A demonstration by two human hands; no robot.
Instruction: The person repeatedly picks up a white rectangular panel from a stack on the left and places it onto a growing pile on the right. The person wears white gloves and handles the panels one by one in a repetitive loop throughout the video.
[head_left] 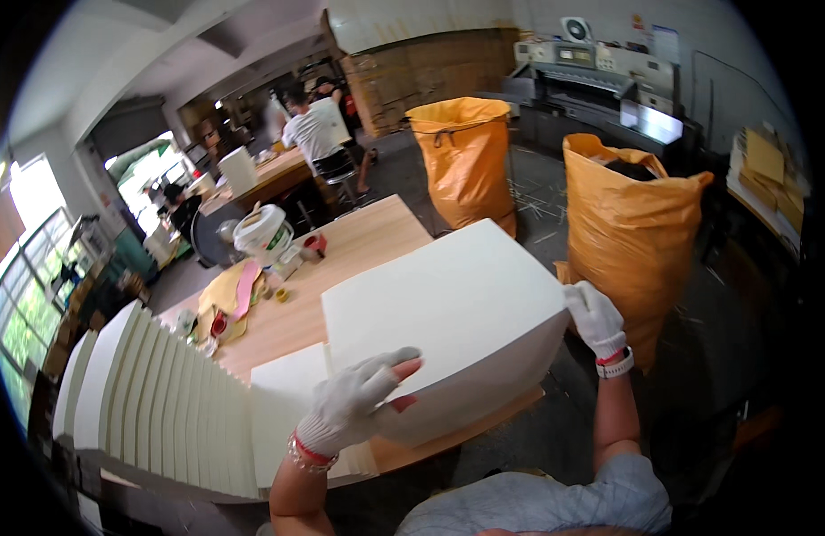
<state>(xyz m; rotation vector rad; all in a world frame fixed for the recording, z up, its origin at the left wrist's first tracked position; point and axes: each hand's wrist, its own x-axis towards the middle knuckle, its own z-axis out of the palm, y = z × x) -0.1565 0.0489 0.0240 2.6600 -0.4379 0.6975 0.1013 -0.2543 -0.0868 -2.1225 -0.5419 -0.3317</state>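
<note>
A thick stack of white paper sheets (439, 313) is lifted above the wooden table (377, 237), held between both my gloved hands. My left hand (354, 402) grips its near edge, fingers spread over the top sheet. My right hand (596, 317) clasps the far right corner of the stack. Below it, a thinner pile of white sheets (283, 402) lies flat on the table. To the left, several paper stacks (162, 402) stand fanned in a stepped row.
Two full orange sacks (466, 156) (631, 237) stand on the floor to the right. A white bucket (262, 234), a red cup (314, 246) and yellow cloths (225, 295) sit on the table. A person in white (316, 129) sits at a far table. A grey cutting machine (600, 85) stands behind.
</note>
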